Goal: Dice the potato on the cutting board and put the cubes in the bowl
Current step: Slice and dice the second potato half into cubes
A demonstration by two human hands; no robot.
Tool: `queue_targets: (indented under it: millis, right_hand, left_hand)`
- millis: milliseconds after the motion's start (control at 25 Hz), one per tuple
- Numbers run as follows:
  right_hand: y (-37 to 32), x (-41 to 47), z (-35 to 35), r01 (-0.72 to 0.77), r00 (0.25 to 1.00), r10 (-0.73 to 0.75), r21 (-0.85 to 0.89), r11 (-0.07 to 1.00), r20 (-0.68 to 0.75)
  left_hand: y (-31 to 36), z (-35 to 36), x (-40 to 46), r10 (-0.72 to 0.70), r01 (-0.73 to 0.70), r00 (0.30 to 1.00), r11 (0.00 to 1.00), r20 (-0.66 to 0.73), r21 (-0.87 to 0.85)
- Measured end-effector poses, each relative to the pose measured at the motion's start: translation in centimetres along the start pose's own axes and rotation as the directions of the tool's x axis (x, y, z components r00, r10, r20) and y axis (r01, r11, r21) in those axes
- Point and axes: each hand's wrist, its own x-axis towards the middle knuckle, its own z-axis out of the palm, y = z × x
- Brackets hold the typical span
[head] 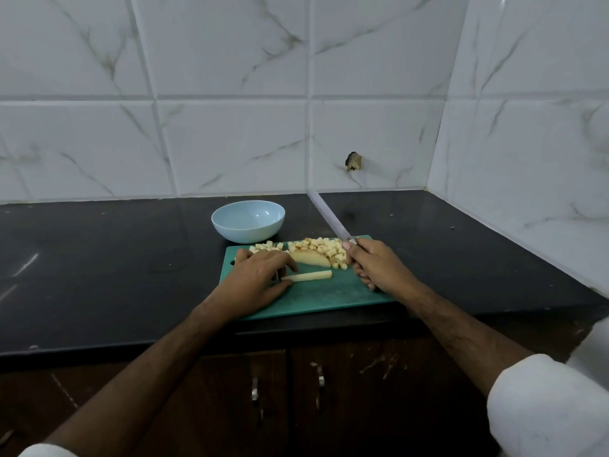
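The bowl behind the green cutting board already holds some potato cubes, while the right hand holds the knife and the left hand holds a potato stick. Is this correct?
Not quite. In the head view the bowl is empty; the potato cubes lie on the cutting board. The rest stands: right hand grips the knife, left hand holds the potato stick.

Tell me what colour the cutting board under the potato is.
The cutting board is teal green, seen best, and only, in the head view.

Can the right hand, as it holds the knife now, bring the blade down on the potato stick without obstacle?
Probably yes. The right hand holds the knife raised, the potato stick lies uncovered except where the left hand pinches its end.
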Motion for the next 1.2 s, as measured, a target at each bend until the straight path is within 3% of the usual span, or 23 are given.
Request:
queue_targets:
  millis: [120, 240, 360, 560, 800, 960, 1200]
  right_hand:
    - [-1.7, -1.7, -1.3, -0.024, 0.992, 0.058, -0.285, 0.958, 0.110]
    - [-2.7, -4.1, -2.4, 0.026, 0.980, 0.107, -0.635, 0.772, 0.171]
    - [-3.0, -6.1, -2.7, 0.040, 0.976, 0.151, -0.811, 0.584, 0.157]
    - [-2.7, -7.8, -2.6, 0.015, 0.979, 0.166, -0.858, 0.513, 0.116]
    - [-2.6, -8.6, -1.5, -0.043, 0.959, 0.254, -0.820, 0.571, 0.126]
    - [-3.1, -8.9, -1.7, 0.019, 0.988, 0.135, -0.914, 0.406, 0.081]
    - [-3.0, -9.2, -0.8, 0.018, 0.978, 0.165, -0.846, 0.533, 0.125]
  left_hand:
    - [0.1, 0.0, 0.2, 0.032, -0.032, 0.999, 0.999, 0.031, -0.010]
    - [0.0, -0.1, 0.3, 0.074, -0.073, 0.996, 0.997, 0.055, -0.028]
    - [0.0, -0.1, 0.2, 0.094, -0.089, 0.991, 0.994, 0.094, -0.058]
    - [0.1, -0.4, -0.1, 0.120, -0.110, 0.987, 0.989, 0.105, -0.094]
    - [0.2, -0.6, -0.2, 0.106, -0.091, 0.986, 0.989, 0.129, -0.118]
    - [0.3, -0.7, -0.2, 0.102, -0.087, 0.987, 0.989, 0.128, -0.117]
    - [0.3, -0.6, -0.2, 0.101, -0.085, 0.985, 0.989, 0.138, -0.120]
